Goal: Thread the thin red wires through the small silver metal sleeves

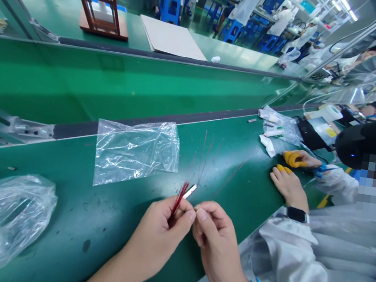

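Note:
Between the thumb and curled fingers of my left hand (161, 230) is a bundle of thin red wires (179, 199), its ends fanning upward. Beside the bundle, a small white strip-like connector (190, 191) pokes out past the fingers, with fine wires spreading away from it over the green bench. My right hand (218, 238) is pinched shut, its thumb and fingertips meeting the left fingertips. Whatever lies in that pinch is too small to make out. Both hands are held above the near part of the bench.
A flat clear plastic bag (137, 152) lies ahead on the green bench (93, 221), a crumpled plastic bag (5, 222) at left. To the right, a co-worker's hands (288, 185) with yellow finger covers rest close by. A cardboard sheet (172, 38) lies beyond the green channel.

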Motion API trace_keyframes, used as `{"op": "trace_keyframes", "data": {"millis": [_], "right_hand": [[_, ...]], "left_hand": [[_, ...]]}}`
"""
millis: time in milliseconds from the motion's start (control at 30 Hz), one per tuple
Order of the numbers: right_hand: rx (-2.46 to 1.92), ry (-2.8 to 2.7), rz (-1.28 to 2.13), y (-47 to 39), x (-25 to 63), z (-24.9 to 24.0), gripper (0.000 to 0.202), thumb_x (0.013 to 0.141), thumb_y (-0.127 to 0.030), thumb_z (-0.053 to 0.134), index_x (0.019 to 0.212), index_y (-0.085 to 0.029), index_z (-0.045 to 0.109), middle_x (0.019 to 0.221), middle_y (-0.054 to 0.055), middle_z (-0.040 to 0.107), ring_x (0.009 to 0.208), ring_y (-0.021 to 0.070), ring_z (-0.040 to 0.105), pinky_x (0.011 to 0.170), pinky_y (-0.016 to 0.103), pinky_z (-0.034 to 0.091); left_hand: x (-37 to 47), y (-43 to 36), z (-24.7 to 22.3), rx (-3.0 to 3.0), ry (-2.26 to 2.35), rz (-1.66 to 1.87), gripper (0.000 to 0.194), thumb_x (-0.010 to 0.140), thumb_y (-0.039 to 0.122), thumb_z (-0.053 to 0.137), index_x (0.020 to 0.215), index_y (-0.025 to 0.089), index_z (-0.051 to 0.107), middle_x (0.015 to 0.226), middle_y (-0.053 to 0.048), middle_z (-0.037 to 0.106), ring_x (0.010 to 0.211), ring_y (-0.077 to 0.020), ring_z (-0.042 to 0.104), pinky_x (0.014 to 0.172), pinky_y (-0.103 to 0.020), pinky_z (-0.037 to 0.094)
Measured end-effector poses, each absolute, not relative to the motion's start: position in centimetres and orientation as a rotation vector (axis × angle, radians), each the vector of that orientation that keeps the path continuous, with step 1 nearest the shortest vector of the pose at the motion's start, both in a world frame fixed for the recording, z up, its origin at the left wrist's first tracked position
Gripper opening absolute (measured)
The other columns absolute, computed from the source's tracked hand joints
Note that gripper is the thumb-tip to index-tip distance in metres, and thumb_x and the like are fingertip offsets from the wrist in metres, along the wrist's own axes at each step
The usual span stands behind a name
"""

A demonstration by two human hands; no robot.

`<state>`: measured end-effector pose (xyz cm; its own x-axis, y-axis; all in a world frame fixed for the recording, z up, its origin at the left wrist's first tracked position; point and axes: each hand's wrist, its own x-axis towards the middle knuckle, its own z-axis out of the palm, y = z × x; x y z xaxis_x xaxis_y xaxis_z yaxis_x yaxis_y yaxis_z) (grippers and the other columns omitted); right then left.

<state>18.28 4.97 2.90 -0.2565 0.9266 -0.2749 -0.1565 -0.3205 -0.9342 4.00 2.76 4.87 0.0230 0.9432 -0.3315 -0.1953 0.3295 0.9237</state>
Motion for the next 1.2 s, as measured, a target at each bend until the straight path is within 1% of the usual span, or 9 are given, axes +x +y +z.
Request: {"op": "trace_keyframes", "data": {"millis": [200, 267, 333, 400, 600, 733, 800, 967, 1200], "right_hand": [[-1.127, -1.050, 1.724, 5.1, 18.3, 2.7, 0.024, 0.089, -0.041, 0.074, 0.084, -0.019, 0.065, 0.054, -0.009, 0.042, 0.044, 0.0048, 0.030, 0.043, 0.019, 0.021], [-1.132, -1.041, 1.729, 5.2, 18.3, 2.7, 0.024, 0.088, -0.041, 0.074, 0.084, -0.019, 0.065, 0.054, -0.009, 0.043, 0.045, 0.0048, 0.031, 0.043, 0.019, 0.022], [-1.137, -1.031, 1.740, 5.2, 18.3, 2.8, 0.024, 0.088, -0.041, 0.074, 0.084, -0.019, 0.066, 0.054, -0.009, 0.043, 0.045, 0.0048, 0.031, 0.043, 0.019, 0.022], [-1.139, -1.024, 1.751, 5.3, 18.3, 2.9, 0.025, 0.086, -0.042, 0.076, 0.083, -0.019, 0.067, 0.052, -0.009, 0.042, 0.044, 0.0049, 0.030, 0.043, 0.019, 0.021], [-1.140, -1.042, 1.737, 5.2, 18.4, 2.8, 0.024, 0.085, -0.043, 0.077, 0.082, -0.020, 0.070, 0.049, -0.009, 0.043, 0.043, 0.0056, 0.032, 0.043, 0.019, 0.024], [-1.133, -1.098, 1.702, 5.2, 18.7, 2.4, 0.020, 0.085, -0.040, 0.077, 0.083, -0.021, 0.072, 0.050, -0.007, 0.046, 0.044, 0.0061, 0.035, 0.042, 0.018, 0.026], [-1.127, -1.112, 1.699, 5.1, 18.8, 2.2, 0.019, 0.086, -0.039, 0.076, 0.084, -0.021, 0.073, 0.051, -0.007, 0.046, 0.044, 0.0061, 0.035, 0.042, 0.018, 0.027], [-1.125, -1.163, 1.677, 5.2, 19.2, 2.0, 0.017, 0.087, -0.038, 0.074, 0.086, -0.021, 0.072, 0.055, -0.006, 0.047, 0.045, 0.0068, 0.035, 0.041, 0.018, 0.028], [-1.162, -1.356, 1.565, 5.8, 19.6, 3.2, 0.020, 0.086, -0.038, 0.074, 0.079, -0.020, 0.070, 0.059, -0.003, 0.054, 0.048, 0.0089, 0.039, 0.044, 0.022, 0.034]], "left_hand": [[4.2, 2.7, 4.9, 0.774, 1.196, 1.054, 0.023, 0.089, 0.027, 0.056, 0.067, 0.021, 0.051, 0.056, 0.007, 0.038, 0.053, -0.0118, 0.032, 0.052, -0.026, 0.027], [4.2, 2.8, 5.1, 0.743, 1.126, 1.053, 0.022, 0.090, 0.029, 0.055, 0.070, 0.020, 0.055, 0.058, 0.005, 0.046, 0.056, -0.0129, 0.040, 0.057, -0.026, 0.035], [4.2, 2.8, 5.2, 0.713, 1.033, 1.064, 0.023, 0.093, 0.032, 0.054, 0.073, 0.020, 0.059, 0.061, 0.002, 0.055, 0.061, -0.0148, 0.049, 0.067, -0.029, 0.043], [4.2, 2.9, 5.3, 0.695, 0.984, 1.093, 0.024, 0.093, 0.033, 0.054, 0.073, 0.020, 0.060, 0.062, 0.001, 0.058, 0.063, -0.0156, 0.052, 0.072, -0.031, 0.045], [4.0, 2.9, 4.8, 0.718, 1.049, 1.100, 0.026, 0.091, 0.034, 0.056, 0.069, 0.020, 0.055, 0.059, 0.003, 0.053, 0.060, -0.0140, 0.046, 0.061, -0.027, 0.036], [3.8, 2.8, 4.6, 0.729, 1.136, 1.054, 0.026, 0.089, 0.033, 0.056, 0.067, 0.020, 0.050, 0.055, 0.007, 0.038, 0.052, -0.0109, 0.030, 0.054, -0.026, 0.028], [3.8, 2.8, 4.6, 0.732, 1.153, 1.032, 0.026, 0.089, 0.033, 0.055, 0.067, 0.021, 0.049, 0.053, 0.009, 0.033, 0.050, -0.0102, 0.026, 0.052, -0.026, 0.027], [3.7, 2.9, 4.6, 0.744, 1.170, 1.002, 0.024, 0.087, 0.031, 0.054, 0.066, 0.021, 0.047, 0.054, 0.009, 0.030, 0.049, -0.0100, 0.024, 0.049, -0.026, 0.023], [3.7, 2.8, 4.9, 0.751, 1.185, 0.992, 0.025, 0.087, 0.031, 0.057, 0.065, 0.021, 0.048, 0.056, 0.008, 0.029, 0.052, -0.0105, 0.024, 0.049, -0.026, 0.021]]}}
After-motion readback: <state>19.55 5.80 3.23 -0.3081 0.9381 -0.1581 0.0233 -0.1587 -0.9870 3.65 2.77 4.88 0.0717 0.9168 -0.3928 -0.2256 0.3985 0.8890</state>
